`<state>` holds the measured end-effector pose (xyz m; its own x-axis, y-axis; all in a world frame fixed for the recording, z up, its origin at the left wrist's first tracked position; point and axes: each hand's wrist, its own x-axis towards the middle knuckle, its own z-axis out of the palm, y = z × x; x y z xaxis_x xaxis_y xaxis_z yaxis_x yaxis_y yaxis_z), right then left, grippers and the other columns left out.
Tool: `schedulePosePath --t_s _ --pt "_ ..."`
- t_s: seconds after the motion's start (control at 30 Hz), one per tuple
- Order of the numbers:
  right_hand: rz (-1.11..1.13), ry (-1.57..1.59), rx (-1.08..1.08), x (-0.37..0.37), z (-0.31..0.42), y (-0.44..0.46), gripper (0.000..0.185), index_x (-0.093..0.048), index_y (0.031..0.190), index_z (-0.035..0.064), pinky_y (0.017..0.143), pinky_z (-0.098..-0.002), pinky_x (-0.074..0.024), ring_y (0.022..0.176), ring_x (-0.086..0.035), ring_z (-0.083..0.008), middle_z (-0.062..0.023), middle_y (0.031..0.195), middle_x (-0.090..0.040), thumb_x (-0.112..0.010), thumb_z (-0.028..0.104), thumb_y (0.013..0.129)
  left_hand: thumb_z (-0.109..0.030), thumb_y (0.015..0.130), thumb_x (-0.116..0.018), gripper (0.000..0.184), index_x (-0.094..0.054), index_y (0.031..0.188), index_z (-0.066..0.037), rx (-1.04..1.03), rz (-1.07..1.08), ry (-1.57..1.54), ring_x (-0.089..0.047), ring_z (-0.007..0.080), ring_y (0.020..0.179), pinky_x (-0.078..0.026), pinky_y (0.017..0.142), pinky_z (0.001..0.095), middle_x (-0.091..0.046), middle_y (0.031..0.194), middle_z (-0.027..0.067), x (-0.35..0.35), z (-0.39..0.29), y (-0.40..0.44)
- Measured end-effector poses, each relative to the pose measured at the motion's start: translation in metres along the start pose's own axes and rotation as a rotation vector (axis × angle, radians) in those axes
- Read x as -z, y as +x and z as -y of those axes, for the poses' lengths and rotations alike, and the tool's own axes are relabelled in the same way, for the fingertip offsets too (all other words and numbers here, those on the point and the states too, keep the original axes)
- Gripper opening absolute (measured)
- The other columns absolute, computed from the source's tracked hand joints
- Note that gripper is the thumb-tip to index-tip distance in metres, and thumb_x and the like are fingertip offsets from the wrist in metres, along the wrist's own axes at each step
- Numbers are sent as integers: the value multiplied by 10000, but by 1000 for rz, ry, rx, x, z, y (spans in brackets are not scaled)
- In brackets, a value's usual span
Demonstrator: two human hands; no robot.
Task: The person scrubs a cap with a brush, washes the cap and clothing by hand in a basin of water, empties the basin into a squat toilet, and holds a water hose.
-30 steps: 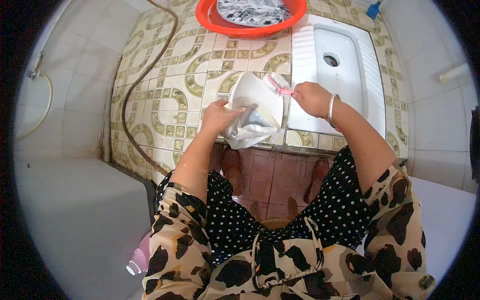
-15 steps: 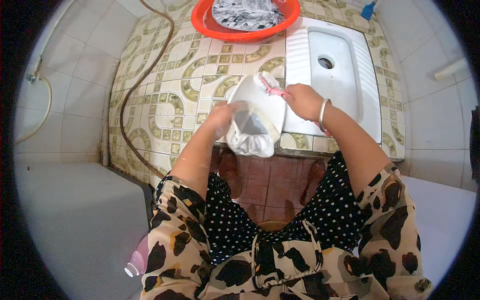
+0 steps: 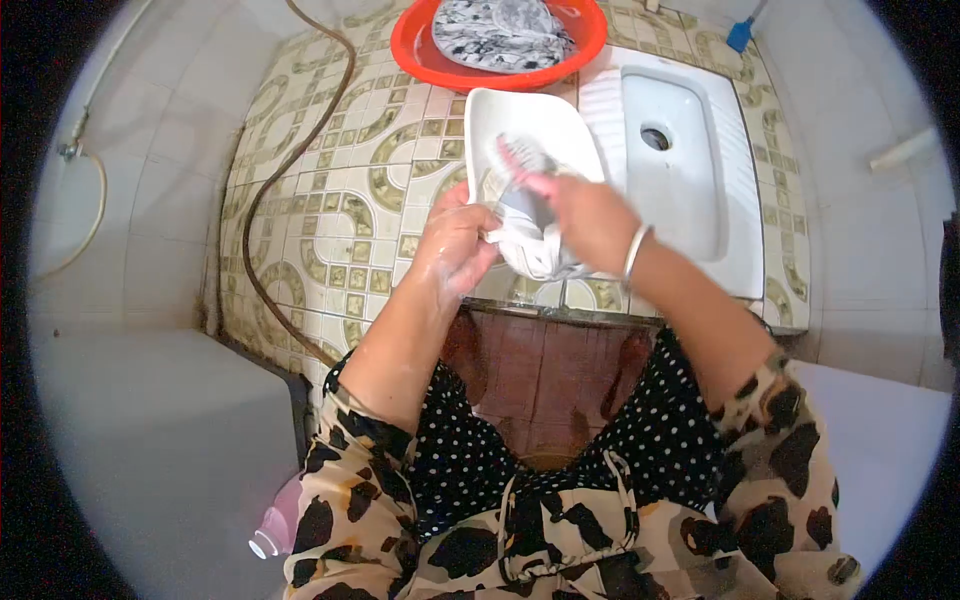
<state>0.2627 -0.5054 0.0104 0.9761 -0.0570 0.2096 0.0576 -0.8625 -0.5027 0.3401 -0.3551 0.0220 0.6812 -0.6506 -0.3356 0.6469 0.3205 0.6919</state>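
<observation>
Pink brush (image 3: 522,162) in the right hand (image 3: 598,228), white cloth (image 3: 530,250) in the left hand (image 3: 455,240), over a white board (image 3: 545,115).
The right hand closes round the brush handle, bristles over the cloth's upper part, and hides some of the cloth and board; the brush is blurred. The left hand, wet, grips the cloth at the board's near left side. The red basin (image 3: 428,70), holding patterned fabric (image 3: 500,38), sits just beyond the board's far edge, and the squat toilet (image 3: 685,190) lies close on its right, so both crowd it. A brown hose (image 3: 250,215) curves across the tiled floor (image 3: 335,215) to the left, well apart. A pink bottle (image 3: 280,520) is near the left sleeve.
</observation>
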Motion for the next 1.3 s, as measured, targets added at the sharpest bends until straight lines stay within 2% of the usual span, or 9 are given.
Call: schedulePosePath --t_s 0.2,0.33,0.57,0.67,0.87,0.93,1.07,1.13,1.3 --pt "92 -44 -137 2 11 3 181 -453 812 -14 526 -456 -419 560 -534 -380 -216 574 -518 -397 158 831 108 538 -411 607 -374 1141 51 -66 234 -134 -491 312 981 -375 891 425 -496 1058 175 11 -1 -1" --pt "63 -2 -23 9 34 -7 160 -463 831 5 514 -461 -419 543 -537 -375 -214 577 -527 -396 151 828 128 509 -363 635 -359 1141 64 3 213 -126 -474 322 1009 -361 915 424 -474 1062 185 18 -8 -2" --pt "77 -11 -225 6 12 13 180 -484 827 1 547 -465 -423 578 -544 -377 -224 602 -534 -395 158 833 134 539 -345 616 -369 1146 37 -7 254 -105 -495 294 975 -388 877 408 -476 1069 159 11 3 -3" --pt "226 59 -54 28 65 -9 211 -512 923 2 598 -443 -460 659 -578 -359 -221 693 -571 -399 139 809 148 532 -345 629 -369 1150 31 -51 198 -88 -490 285 987 -388 880 401 -477 1073 150 12 -11 -4" --pt "118 -133 -142 8 -4 17 217 -549 935 63 636 -445 -457 681 -583 -342 -208 735 -580 -414 87 766 155 532 -343 641 -368 1158 20 -18 198 -92 -482 289 998 -391 884 379 -474 1087 145 22 16 -1" --pt "273 -62 -126 -11 -13 9 204 -525 903 12 607 -439 -427 653 -545 -366 -211 680 -554 -389 146 830 65 570 -432 603 -361 1168 28 -75 118 -87 -489 296 998 -356 914 410 -496 1086 157 29 37 0" --pt "605 -97 -198 -25 -1 -10 221 -528 930 -7 644 -407 -447 705 -574 -329 -203 755 -578 -433 112 771 -258 737 -493 533 -351 1185 -8 395 99 -126 -463 302 1049 -339 918 438 -459 1149 161 56 54 10" --pt "607 -57 -169 -31 9 -24 204 -525 903 -15 648 -409 -447 716 -576 -328 -206 754 -579 -437 104 763 -395 831 -388 531 -337 1180 3 561 -198 -172 -459 303 1049 -366 888 459 -452 1136 175 57 57 11" --pt "676 -113 -235 -49 9 -49 195 -508 888 -16 665 -413 -448 764 -578 -325 -222 812 -578 -434 116 766 -241 909 -272 362 -350 1156 12 467 -347 -29 -490 313 1000 -423 839 454 -464 1116 164 70 85 8"
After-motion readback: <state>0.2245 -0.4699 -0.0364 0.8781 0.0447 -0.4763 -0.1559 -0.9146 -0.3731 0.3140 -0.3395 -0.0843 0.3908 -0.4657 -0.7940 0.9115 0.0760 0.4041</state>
